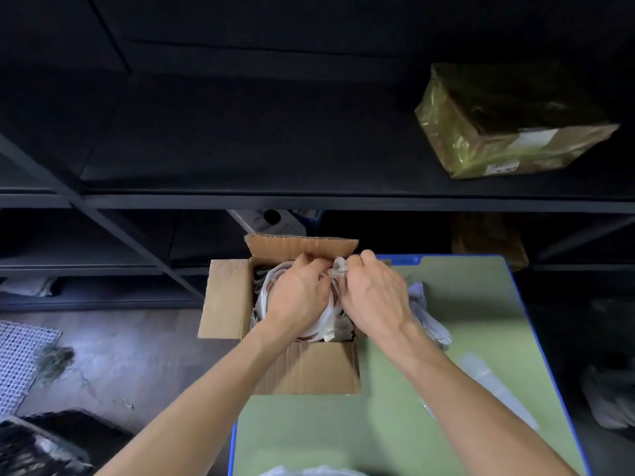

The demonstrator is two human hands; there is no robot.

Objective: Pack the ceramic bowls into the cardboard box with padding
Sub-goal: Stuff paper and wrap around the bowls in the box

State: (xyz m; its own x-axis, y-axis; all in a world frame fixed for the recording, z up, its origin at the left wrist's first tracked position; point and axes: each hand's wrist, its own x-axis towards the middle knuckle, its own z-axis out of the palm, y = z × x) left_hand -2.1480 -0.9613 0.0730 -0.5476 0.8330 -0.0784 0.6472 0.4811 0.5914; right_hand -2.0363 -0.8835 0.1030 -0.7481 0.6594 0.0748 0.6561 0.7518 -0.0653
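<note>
- The cardboard box (pixel 302 369) is sitting open at the far left corner of the green table (pixel 481 304), with its flaps standing out to the left and the back.
- The bowls (pixel 266 290), white with a brown edge, are lying inside the box, nested together and partly hidden under the hands.
- The left hand (pixel 295 293) is reaching down into the box and lying over the bowls with its fingers bent. Whether it is gripping anything cannot be told.
- The right hand (pixel 374 293) is reaching in from the right and pinching a wad of crumpled paper (pixel 338 266) at the box's far edge, just beside the left hand's fingertips.
- More loose paper (pixel 426 310) is lying on the table against the right side of the box.
- A taped parcel (pixel 508 121) is resting on the dark shelf (pixel 309 201) behind the table.
- A mesh mat (pixel 20 355) is lying on the floor to the left.
</note>
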